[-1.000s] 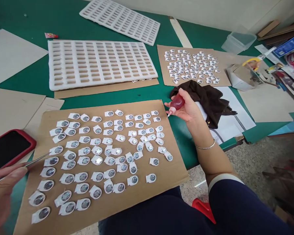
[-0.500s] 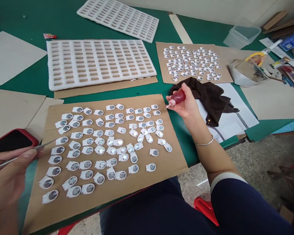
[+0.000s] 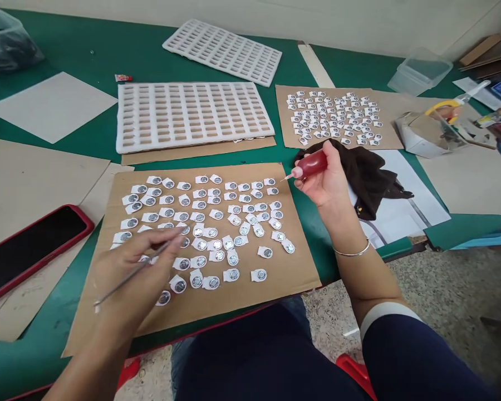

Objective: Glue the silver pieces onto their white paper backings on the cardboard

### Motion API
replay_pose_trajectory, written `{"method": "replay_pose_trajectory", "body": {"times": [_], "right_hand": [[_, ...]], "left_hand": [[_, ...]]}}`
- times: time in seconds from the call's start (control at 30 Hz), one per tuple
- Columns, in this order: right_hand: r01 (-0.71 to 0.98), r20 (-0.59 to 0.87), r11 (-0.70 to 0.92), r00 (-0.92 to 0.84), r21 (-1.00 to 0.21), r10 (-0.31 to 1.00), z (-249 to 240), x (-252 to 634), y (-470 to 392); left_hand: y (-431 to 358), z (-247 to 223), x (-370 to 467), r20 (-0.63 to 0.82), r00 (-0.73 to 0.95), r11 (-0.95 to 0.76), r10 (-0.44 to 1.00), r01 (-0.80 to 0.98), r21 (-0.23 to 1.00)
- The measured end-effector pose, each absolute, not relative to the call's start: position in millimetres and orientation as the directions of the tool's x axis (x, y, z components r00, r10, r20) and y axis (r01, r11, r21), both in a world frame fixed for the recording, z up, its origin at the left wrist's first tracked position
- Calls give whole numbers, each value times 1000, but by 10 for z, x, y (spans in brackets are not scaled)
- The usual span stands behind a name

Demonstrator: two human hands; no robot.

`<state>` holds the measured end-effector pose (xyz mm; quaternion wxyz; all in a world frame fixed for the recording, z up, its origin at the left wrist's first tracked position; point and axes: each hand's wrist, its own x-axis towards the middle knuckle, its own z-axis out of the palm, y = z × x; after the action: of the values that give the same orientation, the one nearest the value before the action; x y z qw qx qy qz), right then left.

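My left hand (image 3: 140, 273) is closed in a pinch on a thin metal tool, probably tweezers (image 3: 129, 275), and hovers over the left half of a cardboard sheet (image 3: 250, 312). Rows of small white tabs with round silver discs (image 3: 259, 275) lie on that sheet; my hand hides several of them. Wrapped in the fingers of my right hand (image 3: 328, 181) is a small squeeze bottle (image 3: 313, 165) of dark red liquid. Its needle tip points left, just above the sheet's far right corner. A dark brown cloth (image 3: 367, 178) lies beyond my right wrist.
A white foam tray (image 3: 194, 114) with slots lies behind the sheet, and another foam tray (image 3: 225, 53) farther back. At the back right, more discs cover a second cardboard (image 3: 286, 120). A red-cased phone (image 3: 33, 245) is at left; a small box (image 3: 421, 136) holds scissors (image 3: 446, 108) at right.
My left hand has moved right with the metal tool, from the sheet's left edge to over the discs. My right hand keeps hold of the bottle near the same corner. The view has shifted left.
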<state>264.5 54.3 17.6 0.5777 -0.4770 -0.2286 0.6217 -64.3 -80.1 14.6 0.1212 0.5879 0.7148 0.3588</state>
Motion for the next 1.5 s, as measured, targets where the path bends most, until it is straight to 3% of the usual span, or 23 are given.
{"method": "replay_pose_trajectory", "body": {"times": [0.17, 0.3, 0.53, 0.83, 1.07, 1.23, 1.4, 1.5], "right_hand": [[-423, -258, -193, 103, -885, 961, 378, 2266, 286], [-342, -116, -107, 5, -934, 993, 504, 1966, 54], [-357, -13, -16, -12, -934, 1000, 489, 1764, -113], [-428, -60, -19, 84, -904, 995, 345, 1917, -46], [-444, -90, -60, 48, -894, 995, 353, 1942, -43], [-394, -68, -33, 75, -919, 995, 350, 1947, -40], [-388, -66, -38, 59, -921, 996, 362, 1966, -36], [-401, -63, -29, 71, -915, 996, 367, 1970, -37]], "left_hand": [[-833, 167, -184, 310, 174, -330, 935, 749, 575], [-947, 19, -130, 360, 327, -480, 874, 698, 531], [-928, -29, -244, 314, 269, -400, 911, 764, 506], [-812, -120, -216, 253, 328, -414, 910, 714, 565], [-882, -16, -123, 189, 365, -402, 912, 698, 593], [-926, 66, -101, 115, 418, -388, 901, 659, 644], [-843, 0, -130, 194, 271, -332, 943, 711, 620], [-809, -90, -117, 184, 308, -353, 934, 707, 613]]}}
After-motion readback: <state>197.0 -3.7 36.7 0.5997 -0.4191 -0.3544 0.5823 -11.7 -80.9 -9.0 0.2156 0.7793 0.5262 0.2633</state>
